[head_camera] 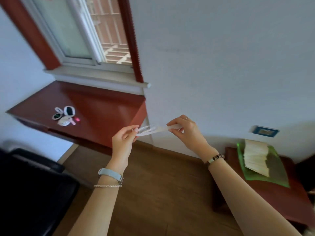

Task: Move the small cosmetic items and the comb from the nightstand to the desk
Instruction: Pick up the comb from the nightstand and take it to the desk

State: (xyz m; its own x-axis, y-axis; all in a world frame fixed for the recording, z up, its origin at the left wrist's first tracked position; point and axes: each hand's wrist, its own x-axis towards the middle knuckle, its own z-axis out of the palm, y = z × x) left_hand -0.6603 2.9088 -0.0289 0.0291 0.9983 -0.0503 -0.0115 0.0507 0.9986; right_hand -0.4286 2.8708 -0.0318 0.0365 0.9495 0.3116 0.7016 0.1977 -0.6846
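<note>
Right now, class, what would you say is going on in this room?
A person holds a white comb in the air with both hands: the left hand pinches the toothed end, the right hand grips the handle. Several small cosmetic items already lie on the red-brown desk under the window. On the nightstand at right sits a green tray with folded paper.

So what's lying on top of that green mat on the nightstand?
A fanned stack of cream paper sheets lies on the green mat on the nightstand. Whatever sits beneath the sheets is covered. The comb is held between both hands in the air.
</note>
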